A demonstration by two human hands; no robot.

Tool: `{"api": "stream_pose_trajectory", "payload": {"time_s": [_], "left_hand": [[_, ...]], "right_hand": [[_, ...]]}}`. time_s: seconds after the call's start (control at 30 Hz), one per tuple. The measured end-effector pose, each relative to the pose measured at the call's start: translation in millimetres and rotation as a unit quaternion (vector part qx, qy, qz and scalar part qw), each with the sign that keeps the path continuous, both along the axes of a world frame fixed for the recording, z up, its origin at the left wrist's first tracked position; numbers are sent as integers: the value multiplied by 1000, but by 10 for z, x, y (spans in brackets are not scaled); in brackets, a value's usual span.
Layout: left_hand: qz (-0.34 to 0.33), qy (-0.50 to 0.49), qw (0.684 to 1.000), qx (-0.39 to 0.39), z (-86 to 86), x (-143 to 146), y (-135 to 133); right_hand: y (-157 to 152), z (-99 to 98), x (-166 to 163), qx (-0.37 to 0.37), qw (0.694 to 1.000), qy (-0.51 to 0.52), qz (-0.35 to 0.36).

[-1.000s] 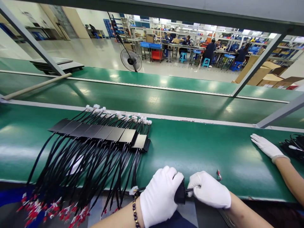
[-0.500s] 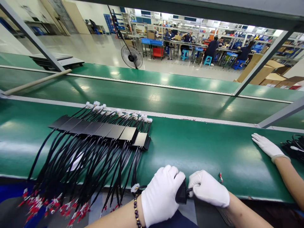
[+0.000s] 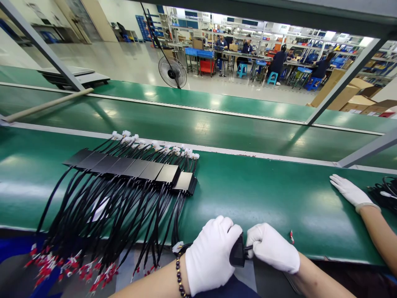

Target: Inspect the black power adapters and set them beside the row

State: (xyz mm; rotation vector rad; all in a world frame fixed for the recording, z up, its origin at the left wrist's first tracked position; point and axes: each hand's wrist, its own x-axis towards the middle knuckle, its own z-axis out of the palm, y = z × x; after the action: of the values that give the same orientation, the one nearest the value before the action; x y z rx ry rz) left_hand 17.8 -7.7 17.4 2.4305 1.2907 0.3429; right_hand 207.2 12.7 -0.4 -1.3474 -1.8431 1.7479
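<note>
My left hand [image 3: 211, 254], in a white glove, is wrapped round a flat black box [image 3: 237, 252] at the front edge of the green bench. A white connector [image 3: 178, 247] on a black lead pokes out at the left of this hand. My right hand [image 3: 271, 247], also gloved, pinches the black cable [image 3: 248, 249] where it leaves the box's right side. Just beyond that hand, a red-and-white wire end [image 3: 292, 236] shows over the bench. To the left, similar black boxes [image 3: 124, 166] lie in an overlapping row, with white connectors [image 3: 155, 145] behind and cables in front.
Red wire tips [image 3: 71, 265] dangle over the front edge. Another person's gloved hand [image 3: 350, 192] rests on the bench at right, near bundled black cables [image 3: 384, 192]. Grey frame posts [image 3: 350, 78] rise beyond. A fan [image 3: 172, 72] and seated people are farther back.
The red-and-white wire end has shifted slightly right and nearer to me. Both my hands keep nearly the same hold on the box and cable.
</note>
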Motion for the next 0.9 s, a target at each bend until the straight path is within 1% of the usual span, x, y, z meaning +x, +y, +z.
{"api": "stream_pose_trajectory", "payload": {"time_s": [0.1,0.23,0.3,0.37,0.4,0.47,0.53,0.57,0.63,0.73,0.83,0.9], "left_hand": [[18,-25,1000,-7,-44,-14,4],[50,-60,996,-37,-76,-16,16],[65,-86,991,-85,-46,-10,45],[58,-137,975,-166,16,-8,101],[44,-170,961,-212,52,-10,138],[-1,-239,923,-303,118,-13,219],[-30,-301,878,-371,152,-13,290],[-31,-331,857,-393,151,-11,316],[-14,-390,818,-422,113,0,344],[27,-454,766,-454,-2,34,343],[63,-487,729,-477,-113,85,329],[75,-504,713,-482,-161,117,322]], "right_hand": [[46,91,105,38,999,-3,23],[101,274,273,123,985,-118,26],[109,333,306,169,977,-126,24],[122,358,302,215,972,-89,37],[136,361,289,240,967,-67,46],[181,359,253,276,958,-36,71],[245,354,212,291,952,-17,92],[277,353,192,290,952,-8,97],[332,350,157,282,954,12,98],[365,334,109,278,956,25,86],[345,291,51,284,956,16,67],[316,240,9,293,955,12,36]]}}
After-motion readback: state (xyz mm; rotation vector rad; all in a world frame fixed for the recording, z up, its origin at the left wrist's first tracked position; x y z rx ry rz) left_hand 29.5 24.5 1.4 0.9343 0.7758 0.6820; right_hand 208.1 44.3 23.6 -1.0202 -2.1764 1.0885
